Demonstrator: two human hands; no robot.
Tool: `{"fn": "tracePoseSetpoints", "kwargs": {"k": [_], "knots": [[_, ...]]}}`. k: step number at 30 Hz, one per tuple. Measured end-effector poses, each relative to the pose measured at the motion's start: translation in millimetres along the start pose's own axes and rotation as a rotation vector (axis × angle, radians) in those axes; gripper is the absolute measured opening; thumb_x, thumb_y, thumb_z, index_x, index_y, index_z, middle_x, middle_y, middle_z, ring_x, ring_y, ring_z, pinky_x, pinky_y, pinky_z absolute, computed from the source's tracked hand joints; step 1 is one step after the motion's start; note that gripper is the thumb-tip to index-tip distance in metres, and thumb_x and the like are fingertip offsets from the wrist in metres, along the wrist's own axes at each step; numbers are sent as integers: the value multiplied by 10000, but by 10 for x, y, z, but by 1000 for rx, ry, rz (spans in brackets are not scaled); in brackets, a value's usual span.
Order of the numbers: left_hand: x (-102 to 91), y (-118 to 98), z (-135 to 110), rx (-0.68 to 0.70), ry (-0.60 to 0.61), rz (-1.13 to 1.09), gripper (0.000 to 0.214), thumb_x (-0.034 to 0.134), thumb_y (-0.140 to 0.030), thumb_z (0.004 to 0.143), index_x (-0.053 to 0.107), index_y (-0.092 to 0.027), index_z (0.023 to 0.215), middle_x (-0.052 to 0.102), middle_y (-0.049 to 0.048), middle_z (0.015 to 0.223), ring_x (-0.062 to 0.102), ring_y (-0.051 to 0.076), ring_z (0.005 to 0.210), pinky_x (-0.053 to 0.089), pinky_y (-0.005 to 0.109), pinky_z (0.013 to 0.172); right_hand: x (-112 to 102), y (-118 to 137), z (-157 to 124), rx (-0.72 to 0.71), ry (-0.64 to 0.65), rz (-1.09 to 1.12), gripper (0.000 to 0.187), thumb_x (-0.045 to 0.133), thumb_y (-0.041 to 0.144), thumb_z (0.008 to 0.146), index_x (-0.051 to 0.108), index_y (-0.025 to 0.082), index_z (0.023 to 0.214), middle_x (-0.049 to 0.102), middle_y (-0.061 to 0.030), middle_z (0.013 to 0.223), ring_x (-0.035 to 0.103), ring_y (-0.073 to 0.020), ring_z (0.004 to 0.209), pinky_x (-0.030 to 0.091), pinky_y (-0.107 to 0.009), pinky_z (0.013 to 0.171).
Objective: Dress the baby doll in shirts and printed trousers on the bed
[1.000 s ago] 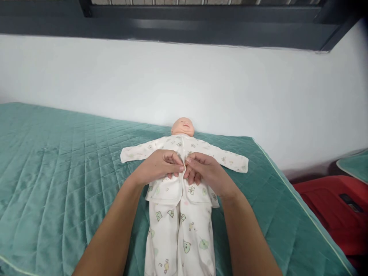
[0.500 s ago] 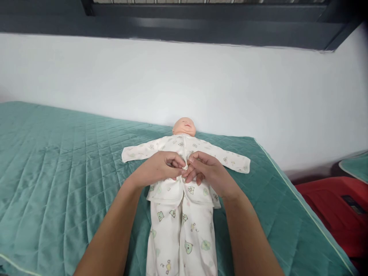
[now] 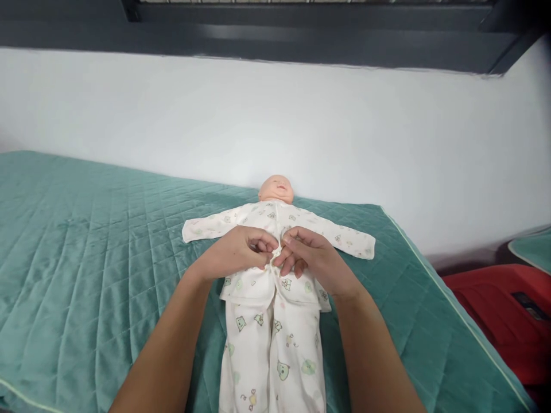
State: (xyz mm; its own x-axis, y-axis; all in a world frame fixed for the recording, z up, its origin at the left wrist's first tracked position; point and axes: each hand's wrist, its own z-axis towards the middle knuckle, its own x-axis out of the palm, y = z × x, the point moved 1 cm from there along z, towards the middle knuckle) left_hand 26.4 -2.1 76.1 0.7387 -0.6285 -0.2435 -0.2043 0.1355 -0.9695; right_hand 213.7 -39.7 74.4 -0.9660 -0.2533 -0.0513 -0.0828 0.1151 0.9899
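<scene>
Green quilt (image 3: 107,241) underlies the doll (image 3: 275,189); at its belly, your left hand (image 3: 236,249) has eased its thumb back, exposing more shirt (image 3: 258,289); your right hand (image 3: 316,258) seems to pinch its edge; left grip unclear.

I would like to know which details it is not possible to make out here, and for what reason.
In the head view:
- Front closure of the white jacket: covered by the fingers of the left hand and right hand.
- Trousers: lower ends cut off by the bottom edge.
- Red object: cut off by the right edge.
- Its dark patch: too small and blurred to read.
</scene>
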Motion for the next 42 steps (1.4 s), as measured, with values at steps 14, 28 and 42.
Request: {"fn": "tracePoseSetpoints", "kwargs": {"k": [14, 28, 42], "knots": [[-11, 10, -1, -51, 25, -57, 187, 600, -163, 713, 696, -179, 873, 671, 24, 780, 591, 129, 705, 465, 232, 642, 15, -22, 11, -7, -26, 8, 285, 544, 484, 913, 535, 203, 863, 733, -43, 731, 665, -129, 567, 394, -183, 466], [22, 8, 20, -4, -19, -140, 194, 606, -106, 693, 636, -174, 872, 604, -30, 702, 563, 90, 649, 463, 193, 600, 2, -43, 23, -27, -18, 27, 270, 538, 468, 923, 545, 202, 875, 729, -40, 715, 660, -132, 543, 410, -182, 455], [-86, 28, -66, -26, 187, -240, 248, 695, -241, 765, 623, -164, 989, 656, 15, 744, 570, 97, 548, 468, 209, 489, -127, -109, 24, -251, -168, 357, 183, 604, 347, 891, 583, 194, 792, 586, 36, 633, 473, -62, 464, 339, -177, 412]]}}
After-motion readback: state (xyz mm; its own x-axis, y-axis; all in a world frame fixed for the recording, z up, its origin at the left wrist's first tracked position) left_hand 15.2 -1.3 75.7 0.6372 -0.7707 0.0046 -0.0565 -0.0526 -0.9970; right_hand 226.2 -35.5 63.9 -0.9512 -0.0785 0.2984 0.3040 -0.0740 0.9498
